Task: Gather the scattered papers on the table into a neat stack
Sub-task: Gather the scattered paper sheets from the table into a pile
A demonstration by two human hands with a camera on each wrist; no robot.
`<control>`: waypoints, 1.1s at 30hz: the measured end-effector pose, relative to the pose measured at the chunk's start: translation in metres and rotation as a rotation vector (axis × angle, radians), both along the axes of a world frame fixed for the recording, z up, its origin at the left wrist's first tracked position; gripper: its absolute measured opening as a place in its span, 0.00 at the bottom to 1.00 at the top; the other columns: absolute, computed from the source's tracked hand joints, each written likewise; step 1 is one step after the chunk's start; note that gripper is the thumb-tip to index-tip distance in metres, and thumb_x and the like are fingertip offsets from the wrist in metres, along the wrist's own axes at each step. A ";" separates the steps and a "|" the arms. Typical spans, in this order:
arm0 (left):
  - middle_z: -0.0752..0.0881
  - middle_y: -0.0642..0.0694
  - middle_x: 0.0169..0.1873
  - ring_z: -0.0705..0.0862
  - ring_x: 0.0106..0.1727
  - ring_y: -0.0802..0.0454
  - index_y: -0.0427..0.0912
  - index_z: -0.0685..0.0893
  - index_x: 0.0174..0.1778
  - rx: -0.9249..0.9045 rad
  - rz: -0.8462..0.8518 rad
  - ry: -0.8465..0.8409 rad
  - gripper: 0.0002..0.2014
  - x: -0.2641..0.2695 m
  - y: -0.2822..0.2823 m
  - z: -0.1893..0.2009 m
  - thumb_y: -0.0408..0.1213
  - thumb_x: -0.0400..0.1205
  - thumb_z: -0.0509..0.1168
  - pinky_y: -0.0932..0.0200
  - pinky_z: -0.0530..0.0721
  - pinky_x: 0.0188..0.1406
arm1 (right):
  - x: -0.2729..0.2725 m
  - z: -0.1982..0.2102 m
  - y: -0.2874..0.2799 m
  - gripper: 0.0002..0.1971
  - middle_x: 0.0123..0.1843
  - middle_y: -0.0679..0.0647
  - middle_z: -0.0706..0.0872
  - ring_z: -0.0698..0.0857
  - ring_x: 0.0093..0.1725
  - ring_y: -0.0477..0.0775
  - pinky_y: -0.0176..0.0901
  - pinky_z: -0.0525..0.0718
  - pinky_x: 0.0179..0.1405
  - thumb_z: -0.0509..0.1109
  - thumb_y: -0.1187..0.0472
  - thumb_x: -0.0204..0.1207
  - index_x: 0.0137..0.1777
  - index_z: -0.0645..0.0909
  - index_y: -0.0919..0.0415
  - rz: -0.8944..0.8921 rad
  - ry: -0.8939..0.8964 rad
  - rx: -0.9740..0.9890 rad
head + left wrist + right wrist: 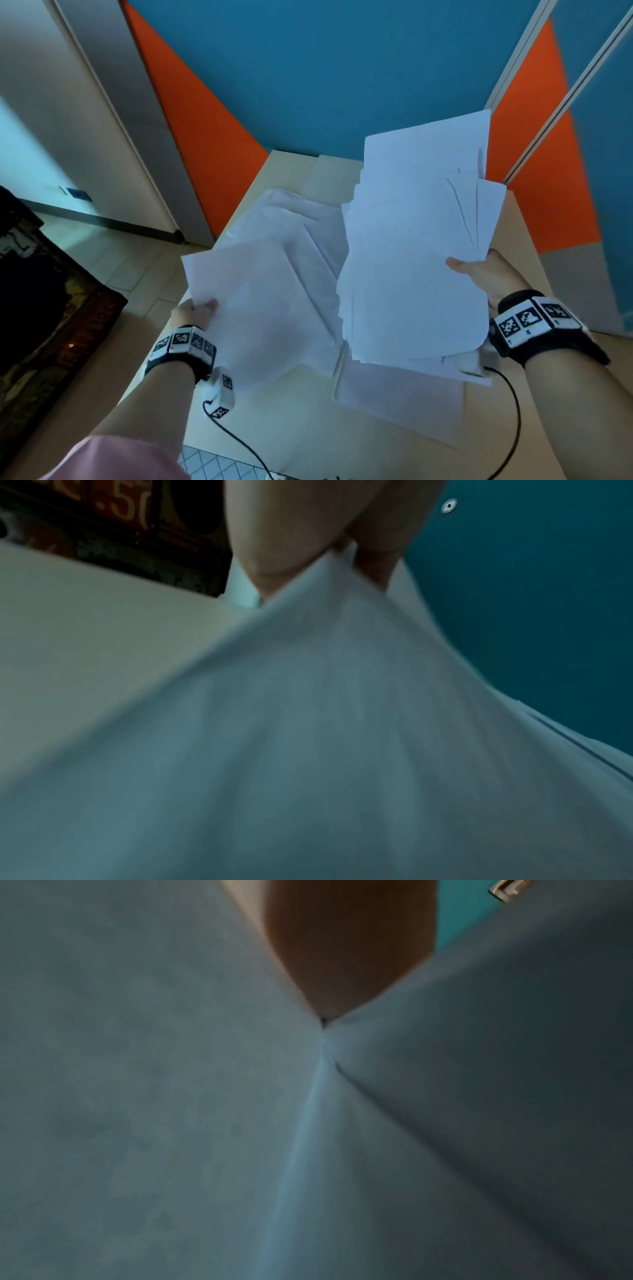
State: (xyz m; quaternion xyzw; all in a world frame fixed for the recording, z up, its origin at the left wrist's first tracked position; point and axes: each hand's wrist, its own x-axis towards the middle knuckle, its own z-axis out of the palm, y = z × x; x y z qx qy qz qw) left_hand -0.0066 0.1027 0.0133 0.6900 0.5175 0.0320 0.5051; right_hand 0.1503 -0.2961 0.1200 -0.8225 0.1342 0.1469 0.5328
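A thick bundle of papers [414, 260] is gripped by the right hand [489, 274], raised above the table [281, 421]; a sheet [260, 308], perhaps several, is pinched by the left hand [191, 313]

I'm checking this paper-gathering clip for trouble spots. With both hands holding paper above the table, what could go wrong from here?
The bundle in the right hand is fanned and uneven, gripped at one edge, so sheets may slip out. The left hand pinches a sheet by its corner; it could crease or tear.
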 end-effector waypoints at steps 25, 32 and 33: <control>0.86 0.29 0.56 0.84 0.60 0.36 0.27 0.81 0.58 -0.046 -0.649 -0.105 0.21 0.114 -0.251 0.029 0.42 0.79 0.66 0.48 0.82 0.58 | -0.043 -0.016 -0.088 0.52 0.74 0.49 0.76 0.74 0.75 0.57 0.51 0.71 0.72 0.65 0.22 0.57 0.78 0.67 0.54 0.018 0.275 0.221; 0.81 0.40 0.47 0.80 0.40 0.45 0.40 0.79 0.50 -0.246 -0.596 -0.155 0.12 0.134 -0.274 0.024 0.45 0.80 0.65 0.56 0.79 0.43 | -0.032 -0.024 -0.133 0.21 0.65 0.65 0.84 0.83 0.57 0.62 0.51 0.78 0.61 0.74 0.70 0.72 0.65 0.78 0.71 -0.039 0.109 0.055; 0.83 0.38 0.50 0.81 0.38 0.45 0.41 0.80 0.52 -0.234 -0.564 -0.147 0.11 0.138 -0.266 0.020 0.45 0.81 0.65 0.56 0.80 0.42 | -0.027 -0.024 -0.141 0.21 0.64 0.64 0.84 0.83 0.55 0.60 0.50 0.78 0.59 0.74 0.70 0.72 0.65 0.79 0.71 -0.054 0.078 0.029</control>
